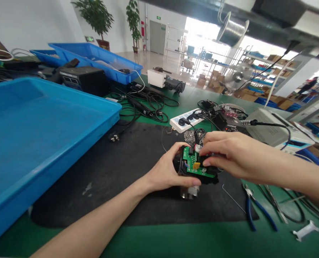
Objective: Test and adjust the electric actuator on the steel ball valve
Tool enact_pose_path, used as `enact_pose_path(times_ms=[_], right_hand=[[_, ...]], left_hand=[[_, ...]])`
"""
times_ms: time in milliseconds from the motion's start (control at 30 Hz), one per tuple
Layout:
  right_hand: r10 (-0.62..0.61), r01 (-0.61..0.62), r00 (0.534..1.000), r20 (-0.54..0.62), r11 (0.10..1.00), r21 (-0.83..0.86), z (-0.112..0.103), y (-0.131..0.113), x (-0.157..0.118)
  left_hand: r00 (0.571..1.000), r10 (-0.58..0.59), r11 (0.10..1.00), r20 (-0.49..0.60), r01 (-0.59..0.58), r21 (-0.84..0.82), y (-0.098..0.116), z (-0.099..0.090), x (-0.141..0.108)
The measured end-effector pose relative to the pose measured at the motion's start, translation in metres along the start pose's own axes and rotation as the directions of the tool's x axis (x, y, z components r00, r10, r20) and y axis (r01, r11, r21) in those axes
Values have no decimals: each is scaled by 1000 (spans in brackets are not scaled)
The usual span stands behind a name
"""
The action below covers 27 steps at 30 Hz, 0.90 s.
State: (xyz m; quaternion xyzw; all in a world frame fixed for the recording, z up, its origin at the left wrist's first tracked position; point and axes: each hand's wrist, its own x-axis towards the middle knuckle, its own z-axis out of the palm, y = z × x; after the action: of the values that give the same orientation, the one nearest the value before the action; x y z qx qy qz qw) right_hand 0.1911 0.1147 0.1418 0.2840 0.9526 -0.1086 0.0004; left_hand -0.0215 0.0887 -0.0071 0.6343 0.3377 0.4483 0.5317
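My left hand [172, 168] is wrapped round a black housing [179, 165], its thumb along the near edge. A green circuit board [206, 174] with a yellow component [196, 165] and small wires sits exposed in the housing, facing up. Below it shows a shiny metal fitting [189, 192]. My right hand [224, 152] is over the board's right side, fingers and thumb closed close to a white-and-red part [197, 147]. Whatever lies between those fingertips is hidden. The housing is held above a black mat [108, 193].
Blue-handled pliers [258, 208], a hex key [233, 199] and a white plastic spanner-like piece [306, 230] lie at the right. Behind are a pile of small metal rings [189, 137], a power strip [186, 120] and tangled cables. A large blue tray [76, 143] stands left; a solder spool [232, 30] hangs above.
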Motion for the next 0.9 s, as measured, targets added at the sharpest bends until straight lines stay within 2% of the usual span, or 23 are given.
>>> enact_pose_path(times_ms=[133, 300, 533, 700, 900], right_hand=[[55, -55, 998, 5, 997, -51, -12, 22, 15], [199, -208, 974, 106, 974, 88, -22, 53, 30], [256, -275, 959, 120, 942, 193, -15, 63, 26], [193, -224, 973, 124, 919, 323, -12, 68, 26], [89, -115, 991, 97, 942, 315, -16, 67, 28]], left_hand=[[998, -24, 996, -62, 18, -89, -2, 3, 21], [995, -56, 995, -80, 49, -83, -2, 5, 43], [996, -68, 995, -53, 63, -75, -1, 1, 47], [997, -67, 996, -37, 65, -60, -2, -2, 49], [998, -58, 997, -17, 57, -45, -1, -4, 49]])
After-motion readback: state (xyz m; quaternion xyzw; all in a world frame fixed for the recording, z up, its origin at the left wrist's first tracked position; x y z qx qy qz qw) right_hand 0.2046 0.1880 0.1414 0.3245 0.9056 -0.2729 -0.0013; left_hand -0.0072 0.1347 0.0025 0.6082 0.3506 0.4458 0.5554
